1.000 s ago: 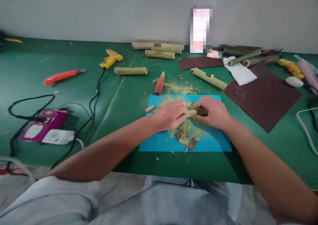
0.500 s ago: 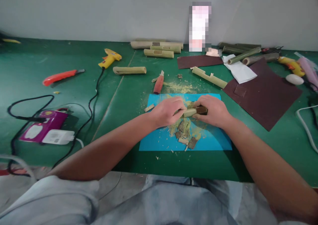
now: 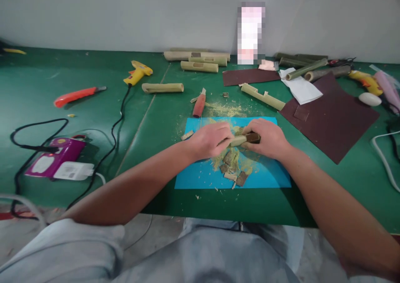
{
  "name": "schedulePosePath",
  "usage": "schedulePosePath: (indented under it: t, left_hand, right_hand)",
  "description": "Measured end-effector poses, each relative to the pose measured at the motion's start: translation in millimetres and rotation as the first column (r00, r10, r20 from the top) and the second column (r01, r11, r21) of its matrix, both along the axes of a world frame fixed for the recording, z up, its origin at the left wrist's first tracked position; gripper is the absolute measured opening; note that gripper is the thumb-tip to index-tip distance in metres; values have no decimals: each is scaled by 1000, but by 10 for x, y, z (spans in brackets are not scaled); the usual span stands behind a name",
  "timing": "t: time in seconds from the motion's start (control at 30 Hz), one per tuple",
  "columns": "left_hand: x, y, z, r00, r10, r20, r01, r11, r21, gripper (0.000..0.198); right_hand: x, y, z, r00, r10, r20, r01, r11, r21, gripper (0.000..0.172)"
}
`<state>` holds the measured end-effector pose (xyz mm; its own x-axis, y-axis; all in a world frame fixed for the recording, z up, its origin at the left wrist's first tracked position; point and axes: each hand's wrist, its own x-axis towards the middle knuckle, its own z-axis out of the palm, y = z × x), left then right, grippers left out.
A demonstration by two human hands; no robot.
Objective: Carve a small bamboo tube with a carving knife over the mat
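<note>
Over a blue sheet (image 3: 193,179), a pale bamboo piece (image 3: 238,141) is held level between both hands. My left hand (image 3: 212,139) is closed around its left end, with the fingertips partly hidden. At the other end, my right hand (image 3: 265,137) grips the piece from the right. A dark brown patch (image 3: 253,138) shows beside the right fingers; whether it is a separate piece or part of the bamboo I cannot tell. Yellowish shavings and several bamboo chips (image 3: 242,178) lie on the sheet below the hands. A red-handled knife (image 3: 199,104) rests just beyond the sheet.
Left are a yellow glue gun (image 3: 137,73), a red utility knife (image 3: 76,95) and a purple power strip (image 3: 59,156) with cables. Cut bamboo tubes (image 3: 200,67) lie toward the wall. Brown sheets (image 3: 334,120) and a white cloth (image 3: 301,87) are right.
My left fingers have shifted very slightly at the bamboo's left end. The right hand and the bamboo piece look almost unchanged.
</note>
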<state>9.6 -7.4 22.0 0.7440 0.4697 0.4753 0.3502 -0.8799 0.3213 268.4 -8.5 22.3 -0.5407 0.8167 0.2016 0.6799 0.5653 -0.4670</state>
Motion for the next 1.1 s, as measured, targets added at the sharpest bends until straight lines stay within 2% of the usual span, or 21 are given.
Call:
schedulePosePath:
  t: [0.63,0.83,1.1]
  left_hand:
    - [6,-40,-2,998,3,-66,-3,1000,7,28]
    - [7,-16,-23,1000,21,-16,-21,999,32,26]
    - [27,-10,18,998,37,-57,-40,999,-37,26]
  right_hand:
    - [-3,-3,20,1000,5,7,-5,1000,-10,21]
    - [3,0,7,1000,3,-2,-3,1000,-12,20]
    - [4,1,7,1000,4,6,-3,1000,-6,20]
